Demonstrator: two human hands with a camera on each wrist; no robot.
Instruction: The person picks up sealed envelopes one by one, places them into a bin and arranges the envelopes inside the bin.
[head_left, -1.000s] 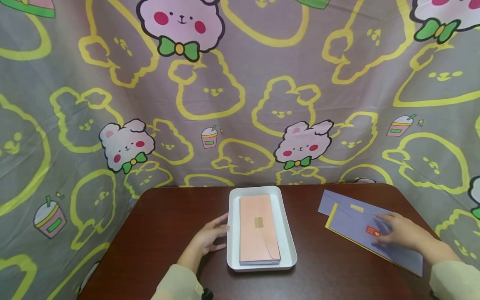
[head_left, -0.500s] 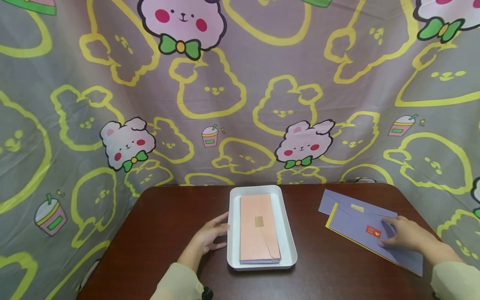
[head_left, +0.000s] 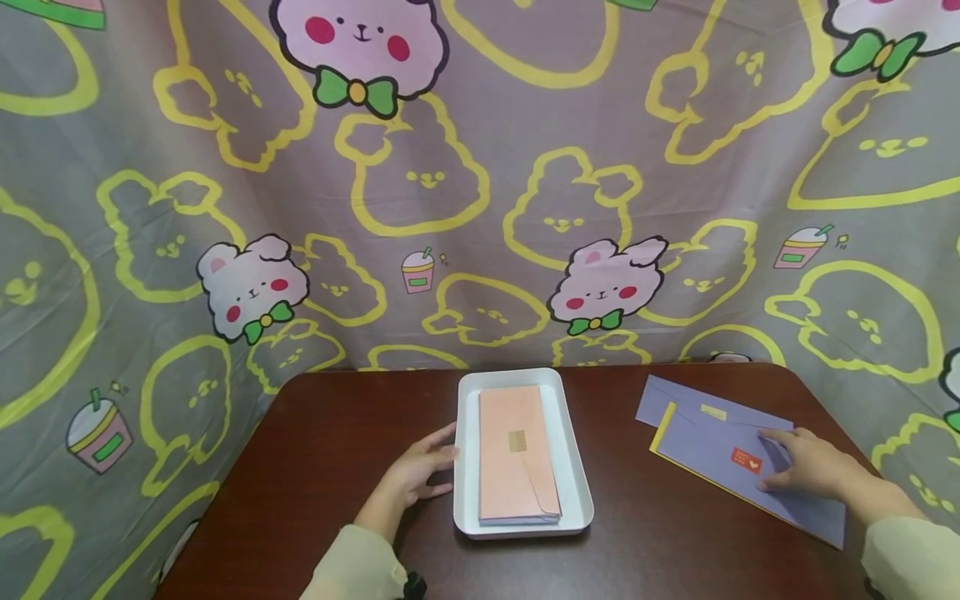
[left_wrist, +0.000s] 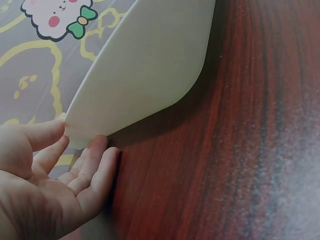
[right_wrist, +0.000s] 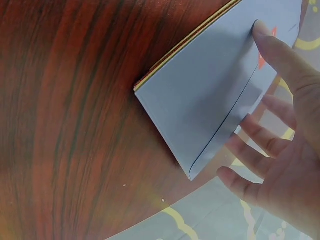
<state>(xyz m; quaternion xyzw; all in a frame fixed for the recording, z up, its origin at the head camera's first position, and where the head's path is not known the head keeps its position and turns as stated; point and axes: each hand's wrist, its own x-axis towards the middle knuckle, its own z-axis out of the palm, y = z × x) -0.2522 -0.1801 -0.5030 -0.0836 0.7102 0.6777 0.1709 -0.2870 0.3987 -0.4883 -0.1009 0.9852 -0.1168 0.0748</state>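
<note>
touching the tray [head_left: 567, 475] with unclasped fingers, the left hand [head_left: 415, 471] could push it askew; the pink envelope [head_left: 516, 479] lies inside. the right hand [head_left: 813, 468], half spread, has thumb on the purple pile [head_left: 708, 446] beside; whether it pinches, i cannot tell. uneven hold could scatter this.

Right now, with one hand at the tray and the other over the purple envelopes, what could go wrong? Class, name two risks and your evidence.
The front purple envelope lies askew over the rear purple envelope, a yellow edge showing beneath, so they could slide apart if the right hand lifts only part of the pile.

The left hand touches the side of the white tray, so a push might shift it and the pink envelope inside.
</note>
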